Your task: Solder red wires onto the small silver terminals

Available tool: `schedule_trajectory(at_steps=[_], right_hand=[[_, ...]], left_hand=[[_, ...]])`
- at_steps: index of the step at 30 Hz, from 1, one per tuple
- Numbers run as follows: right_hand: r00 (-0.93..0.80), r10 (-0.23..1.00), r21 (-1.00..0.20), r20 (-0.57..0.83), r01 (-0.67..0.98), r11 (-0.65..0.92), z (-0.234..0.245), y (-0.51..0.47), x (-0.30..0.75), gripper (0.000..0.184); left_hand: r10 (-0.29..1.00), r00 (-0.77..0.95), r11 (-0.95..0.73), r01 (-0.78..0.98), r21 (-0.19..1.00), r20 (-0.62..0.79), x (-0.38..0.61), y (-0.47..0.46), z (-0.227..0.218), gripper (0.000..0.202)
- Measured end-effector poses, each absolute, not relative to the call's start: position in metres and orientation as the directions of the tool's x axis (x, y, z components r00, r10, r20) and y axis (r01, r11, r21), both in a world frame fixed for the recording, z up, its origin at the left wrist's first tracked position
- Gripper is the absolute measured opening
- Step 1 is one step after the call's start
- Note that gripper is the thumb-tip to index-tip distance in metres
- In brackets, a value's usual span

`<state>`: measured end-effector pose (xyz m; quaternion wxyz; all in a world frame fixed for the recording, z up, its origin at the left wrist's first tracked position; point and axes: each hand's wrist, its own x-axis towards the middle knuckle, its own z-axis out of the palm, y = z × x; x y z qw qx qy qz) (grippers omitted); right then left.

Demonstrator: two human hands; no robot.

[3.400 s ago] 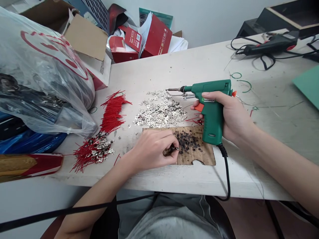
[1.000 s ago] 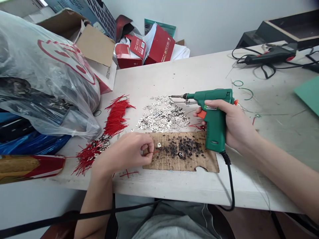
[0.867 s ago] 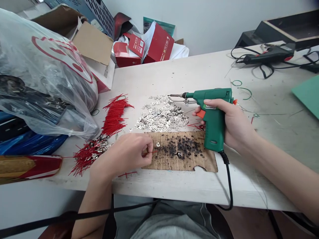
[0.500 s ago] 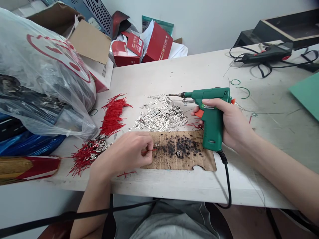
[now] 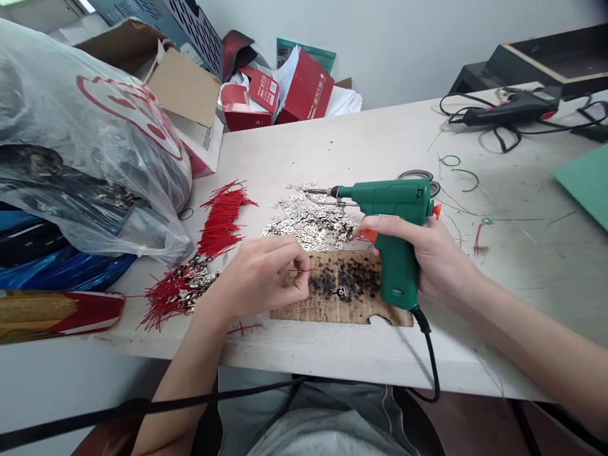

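My right hand [image 5: 430,250] is wrapped round the grip of a green soldering gun [image 5: 394,197], its metal tip pointing left above a heap of small silver metal tabs [image 5: 308,225]. My left hand [image 5: 266,272] is closed in a pinch on a short red wire [image 5: 304,270], over the left part of a scorched cardboard piece [image 5: 304,309]. One small metal tab [image 5: 341,292] lies on the blackened middle of the cardboard. Left of the heap is a bundle of red wires [image 5: 221,221]; nearer me, a pile of red wires with metal tabs [image 5: 175,291].
A bulging plastic bag [image 5: 95,145] fills the table's left side. Red boxes [image 5: 304,88] stand against the wall. A black corded tool [image 5: 515,114] lies at the back right, near a green sheet [image 5: 586,180]. The gun's black cable [image 5: 433,361] hangs over the front edge.
My left hand has moved right over the cardboard with the red wire. The soldering gun has shifted slightly left and down in my right hand. The whole view has shifted a little.
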<state>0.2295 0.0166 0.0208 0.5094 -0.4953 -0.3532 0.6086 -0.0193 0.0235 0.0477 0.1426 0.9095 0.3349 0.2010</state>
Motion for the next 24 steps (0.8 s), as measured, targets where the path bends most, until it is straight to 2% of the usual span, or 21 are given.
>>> schedule_trajectory(at_steps=[6,9,14,24], right_hand=[[-0.113,0.983,-0.976,-0.143,-0.148,-0.159,0.016,0.005,0.224,0.016],[-0.178,0.974,-0.977,-0.142,-0.135,-0.167,0.019,-0.001,0.218,0.020],[-0.153,0.972,-0.974,-0.176,-0.119,-0.195,0.030,-0.005,0.210,0.030],[-0.130,0.985,-0.987,-0.115,-0.096,-0.128,0.026,-0.005,0.211,0.025]], left_hand=[[0.646,0.664,-0.761,0.525,0.381,0.377,-0.013,0.021,0.040,0.014],[0.635,0.652,-0.773,0.526,0.355,0.414,-0.008,0.020,0.036,0.013],[0.619,0.642,-0.782,0.558,0.278,0.453,0.000,0.018,0.033,0.011],[0.598,0.623,-0.796,0.532,0.288,0.504,0.006,0.017,0.027,0.013]])
